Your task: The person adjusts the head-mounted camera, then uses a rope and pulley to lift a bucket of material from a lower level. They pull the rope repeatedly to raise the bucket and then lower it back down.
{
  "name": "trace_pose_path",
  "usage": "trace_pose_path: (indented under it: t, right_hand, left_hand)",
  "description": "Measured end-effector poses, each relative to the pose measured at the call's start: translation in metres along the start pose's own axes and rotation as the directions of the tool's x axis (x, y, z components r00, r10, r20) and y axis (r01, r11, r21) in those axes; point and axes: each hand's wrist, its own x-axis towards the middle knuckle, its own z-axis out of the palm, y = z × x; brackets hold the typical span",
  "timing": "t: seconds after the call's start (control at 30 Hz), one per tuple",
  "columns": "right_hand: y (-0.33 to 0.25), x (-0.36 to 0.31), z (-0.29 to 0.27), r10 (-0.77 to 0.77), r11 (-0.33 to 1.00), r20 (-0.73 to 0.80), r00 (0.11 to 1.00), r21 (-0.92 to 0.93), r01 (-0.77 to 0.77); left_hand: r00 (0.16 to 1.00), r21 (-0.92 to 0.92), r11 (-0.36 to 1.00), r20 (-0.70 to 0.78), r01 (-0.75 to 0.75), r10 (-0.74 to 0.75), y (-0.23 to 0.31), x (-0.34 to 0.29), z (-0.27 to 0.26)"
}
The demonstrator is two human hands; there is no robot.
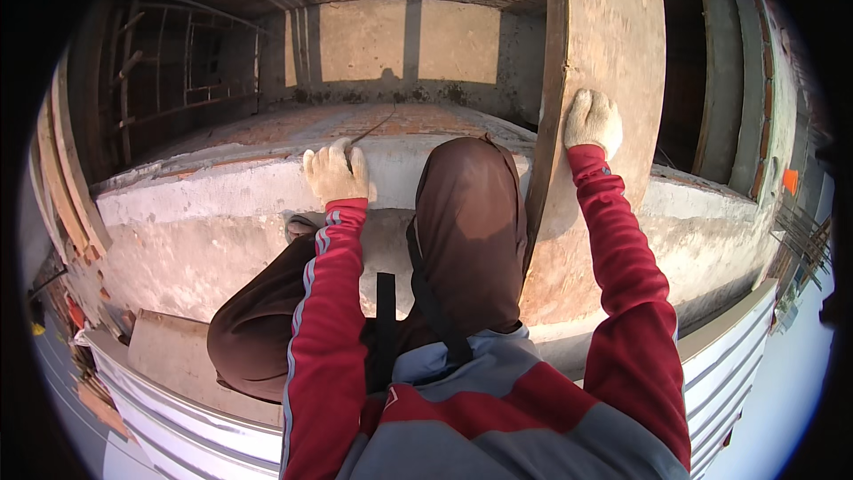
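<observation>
From my station I view the site through the head camera. The board (613,27) is at the right, crossing the top of the wall (213,191) and running out past the upper rim of the view. Its angle cannot be determined.

Right hand (593,122): gloved, on the board's face close to its left edge. The fingers are bent and held together; I cannot tell whether they grip or merely rest. I judge that this contact steadies the board, the body, or both.

Left hand (338,173): gloved, on the wall top, fingers bent with a gap between them. A thin rod (373,127) ends at the fingers; I cannot tell whether it is pinched. The wall probably serves as a brace.

Right knee (471,204): raised just beside the board's left edge, presumably for balance.
</observation>
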Motion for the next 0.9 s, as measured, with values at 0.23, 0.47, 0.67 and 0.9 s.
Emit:
trace_pose_path:
  t: [0.23, 0.47, 0.67, 0.9]
  right_hand:
    - [0.001, -0.002, 0.001, 0.009, 1.0, -0.025, 1.0, 0.0, -0.009]
    - [-0.001, -0.004, -0.003, 0.015, 1.0, -0.064, 0.998, 0.012, -0.014]
    - [0.0, -0.004, 0.0, 0.003, 1.0, -0.086, 0.996, 0.004, -0.002]
    - [-0.002, -0.004, 0.001, 0.023, 0.998, -0.034, 0.999, -0.057, -0.025]
  left_hand:
    - [0.995, 0.044, 0.998, 0.089, -0.04, 0.036, -0.002, 0.0, -0.01]
    - [0.97, 0.046, 0.985, 0.186, -0.167, 0.156, -0.01, -0.002, -0.024]
    - [0.943, -0.046, 0.993, 0.312, -0.109, 0.118, -0.016, 0.014, -0.036]
    - [0.862, -0.272, 0.952, 0.506, 0.144, 0.014, 0.001, 0.074, -0.118]
